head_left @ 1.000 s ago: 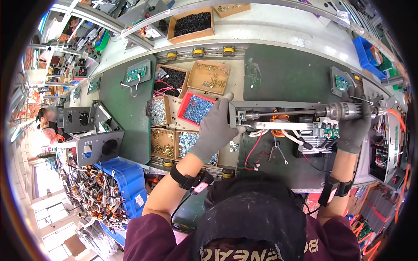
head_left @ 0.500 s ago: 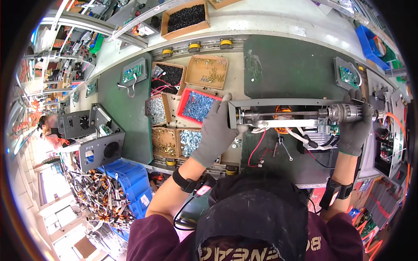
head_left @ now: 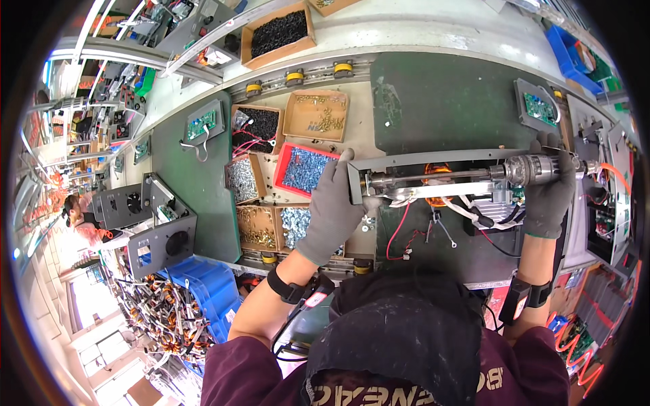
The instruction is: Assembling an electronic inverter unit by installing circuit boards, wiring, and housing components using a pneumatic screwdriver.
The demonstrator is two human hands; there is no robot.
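Observation:
My left hand [head_left: 334, 215], in a grey glove, grips the left end wall of a grey metal housing [head_left: 406, 162]. My right hand [head_left: 546, 206], gloved too, is wrapped round a pneumatic screwdriver [head_left: 531, 170], with an orange air hose [head_left: 615, 173] at its rear. The tool lies level, its long shaft [head_left: 453, 180] running left along the housing toward the end wall by my left fingers. The tip's exact contact cannot be made out. Inside the housing show a copper coil [head_left: 439, 200], white cables [head_left: 467, 211] and a finned heat sink [head_left: 500, 211]; loose red wires [head_left: 401, 233] hang out.
Left of the housing stand a red tray of bluish screws [head_left: 305, 169] and cardboard boxes of brass [head_left: 326, 120], black [head_left: 261, 128] and silver [head_left: 242, 181] fasteners. Grey panels with circuit boards [head_left: 204, 125] lie farther off. A blue bin [head_left: 206, 287] of coils is at lower left.
The left end of the housing has shifted slightly left and down with my left hand, tilting it a little. My right hand and the screwdriver have moved slightly left; both grips stay the same.

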